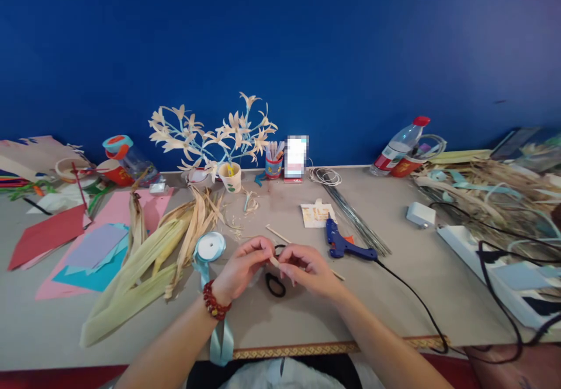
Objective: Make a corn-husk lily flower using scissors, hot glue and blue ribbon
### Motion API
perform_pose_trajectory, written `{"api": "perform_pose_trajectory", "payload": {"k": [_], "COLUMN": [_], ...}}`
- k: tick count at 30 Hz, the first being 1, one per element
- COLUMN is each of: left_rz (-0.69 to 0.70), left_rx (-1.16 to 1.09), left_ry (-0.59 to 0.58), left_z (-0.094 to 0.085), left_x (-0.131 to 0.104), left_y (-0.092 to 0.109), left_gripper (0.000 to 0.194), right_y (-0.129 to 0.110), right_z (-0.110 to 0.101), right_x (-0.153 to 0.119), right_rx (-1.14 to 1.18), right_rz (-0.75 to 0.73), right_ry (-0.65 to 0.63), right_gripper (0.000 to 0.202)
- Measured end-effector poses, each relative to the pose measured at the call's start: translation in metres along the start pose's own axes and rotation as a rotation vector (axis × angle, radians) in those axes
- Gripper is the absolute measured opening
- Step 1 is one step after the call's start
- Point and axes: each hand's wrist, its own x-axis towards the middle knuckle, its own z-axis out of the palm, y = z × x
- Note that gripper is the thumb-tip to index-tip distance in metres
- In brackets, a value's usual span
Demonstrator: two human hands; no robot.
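My left hand [249, 263] and my right hand [307, 266] meet above the middle of the table, fingertips pinching a small pale strip [274, 261] between them. Red beads circle my left wrist. Black-handled scissors [276, 285] lie beneath my hands, partly hidden. A thin pale stick [277, 233] passes behind my right hand. Left of my left hand sits a roll of light blue ribbon [210, 246], its tail hanging over the table edge. The blue glue gun [346, 246] lies to the right of my right hand, near a bundle of wires [359, 219].
Corn husks [131, 284] and coloured paper [87, 254] cover the left side. Husk flowers [236, 129] stand in a paper cup [230, 179] at the back. On the right are a bottle [398, 146], a power strip [491, 272], black cables and a husk pile [482, 190].
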Motion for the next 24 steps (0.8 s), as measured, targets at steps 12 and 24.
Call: {"api": "perform_pose_trajectory", "payload": {"k": [12, 24], "left_rz": [0.282, 0.565], "left_rx": [0.374, 0.713], "left_ry": [0.196, 0.141], "left_z": [-0.004, 0.001], "left_x": [-0.001, -0.008], "left_y": [-0.019, -0.01], "left_gripper": [0.02, 0.019], "right_y": [-0.008, -0.006], "right_z": [-0.036, -0.037], "right_x": [0.117, 0.113], "right_rx": [-1.057, -1.158], "right_rz": [-0.071, -0.047], "right_ry": [0.098, 0.231], "right_gripper": [0.014, 0.023]}}
